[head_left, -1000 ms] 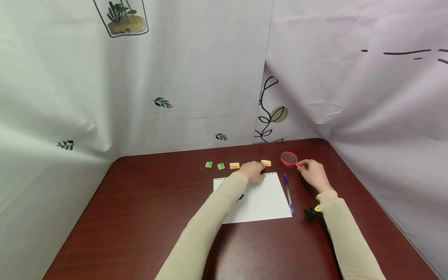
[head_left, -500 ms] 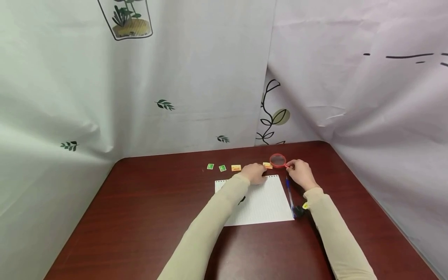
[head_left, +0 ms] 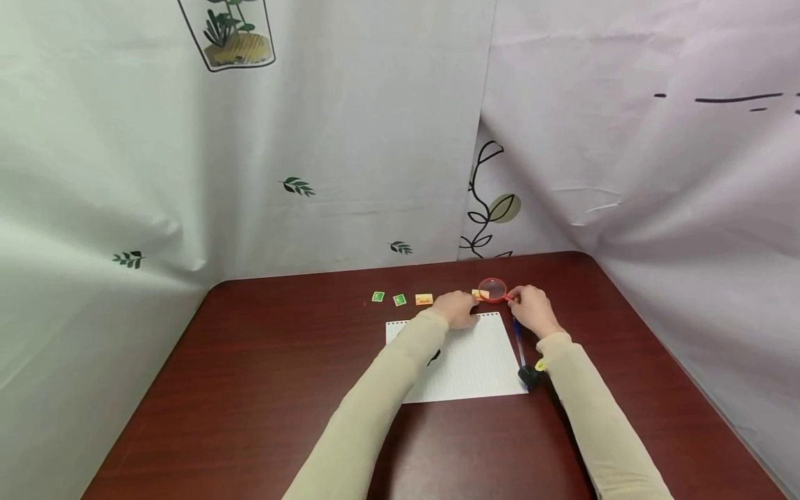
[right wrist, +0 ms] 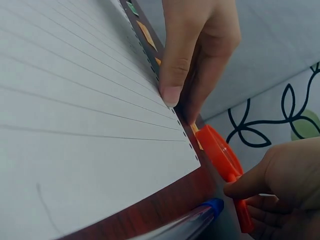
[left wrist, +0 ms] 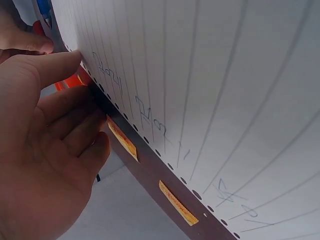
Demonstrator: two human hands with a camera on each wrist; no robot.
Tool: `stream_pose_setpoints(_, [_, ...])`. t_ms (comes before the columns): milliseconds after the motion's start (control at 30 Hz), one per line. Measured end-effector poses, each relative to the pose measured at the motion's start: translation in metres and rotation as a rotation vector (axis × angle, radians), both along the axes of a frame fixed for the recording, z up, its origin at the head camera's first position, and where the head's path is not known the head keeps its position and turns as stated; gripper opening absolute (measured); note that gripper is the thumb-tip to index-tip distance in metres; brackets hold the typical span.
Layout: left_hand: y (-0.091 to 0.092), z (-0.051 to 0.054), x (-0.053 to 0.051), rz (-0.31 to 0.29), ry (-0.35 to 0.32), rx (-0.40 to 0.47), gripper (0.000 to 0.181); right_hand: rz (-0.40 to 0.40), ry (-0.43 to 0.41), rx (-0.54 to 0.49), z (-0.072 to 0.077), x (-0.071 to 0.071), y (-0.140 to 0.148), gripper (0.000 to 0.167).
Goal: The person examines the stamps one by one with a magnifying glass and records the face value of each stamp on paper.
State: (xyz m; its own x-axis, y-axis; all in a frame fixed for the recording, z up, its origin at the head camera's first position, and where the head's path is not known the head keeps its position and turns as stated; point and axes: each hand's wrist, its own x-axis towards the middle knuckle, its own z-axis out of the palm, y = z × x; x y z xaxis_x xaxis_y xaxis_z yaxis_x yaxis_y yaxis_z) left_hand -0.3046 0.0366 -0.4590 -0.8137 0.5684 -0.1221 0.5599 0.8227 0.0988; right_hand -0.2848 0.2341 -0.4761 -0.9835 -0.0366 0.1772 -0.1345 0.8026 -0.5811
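My right hand (head_left: 531, 309) pinches the handle of a red magnifying glass (head_left: 492, 290) between thumb and fingers, as the right wrist view shows. The lens sits over part of an orange stamp (head_left: 476, 294). My left hand (head_left: 455, 310) lies across the punched top edge of a lined sheet of paper (head_left: 481, 357). In the right wrist view, the left thumb rests on the paper's edge and a fingertip touches the stamp near the lens. Loosely bent fingers of the left hand (left wrist: 55, 125) show in the left wrist view.
Left of the hand lie an orange stamp (head_left: 423, 299) and two green stamps (head_left: 378, 296), (head_left: 400, 300). A blue pen (head_left: 518, 340) lies along the paper's right edge, beneath the right wrist camera (head_left: 528, 376). White curtain (head_left: 350, 139) borders the dark red table (head_left: 262, 361).
My right hand has moved left with the magnifying glass, bringing the lens from beside the orange stamp to over it. The left hand has stayed in place; the view has shifted slightly.
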Motion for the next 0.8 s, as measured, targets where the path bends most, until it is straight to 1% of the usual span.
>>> stream_pose_setpoints(567, [0.0002, 0.0027, 0.0004, 0.022, -0.020, 0.001, 0.044, -0.006, -0.040, 0.016, 0.0036, -0.0023, -0.0007, 0.014])
stream_pose_setpoints(800, [0.0000, 0.0052, 0.0033, 0.019, -0.023, 0.000, 0.044, -0.012, -0.060, 0.013, 0.0030, -0.0022, -0.0009, 0.015])
